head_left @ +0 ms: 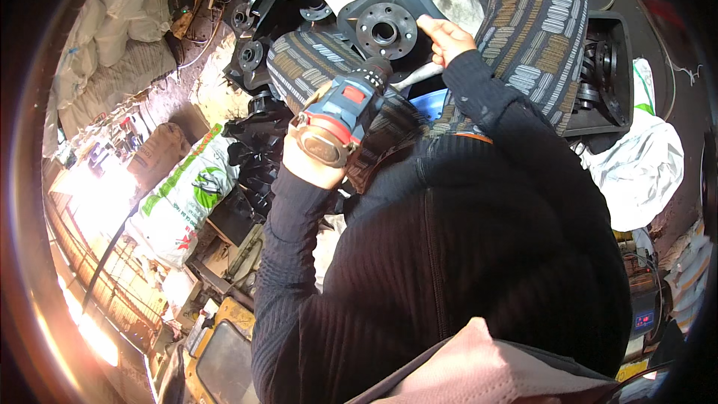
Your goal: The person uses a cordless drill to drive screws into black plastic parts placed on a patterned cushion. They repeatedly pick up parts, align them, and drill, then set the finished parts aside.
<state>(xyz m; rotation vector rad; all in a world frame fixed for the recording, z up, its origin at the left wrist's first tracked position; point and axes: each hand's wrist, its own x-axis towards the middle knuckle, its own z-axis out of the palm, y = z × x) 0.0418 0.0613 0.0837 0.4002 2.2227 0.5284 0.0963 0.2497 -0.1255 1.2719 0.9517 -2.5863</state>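
My left hand (307,158) grips a blue and red cordless drill (340,112), its black chuck pointing up toward a black metal flanged part (389,26) with a round hub and bolt holes. My right hand (443,36) rests on the right edge of that part, fingers curled against it. The part lies across my patterned trouser legs (531,22). A pale metal bar (419,75) shows just under the part, next to the drill's tip.
More black flanged parts (258,7) are heaped at the upper left. A black crate (606,75) of dark metal pieces stands at the right, beside a white sack (643,164). A green and white sack (187,194) lies at the left. White sacks (127,7) are stacked at the far left.
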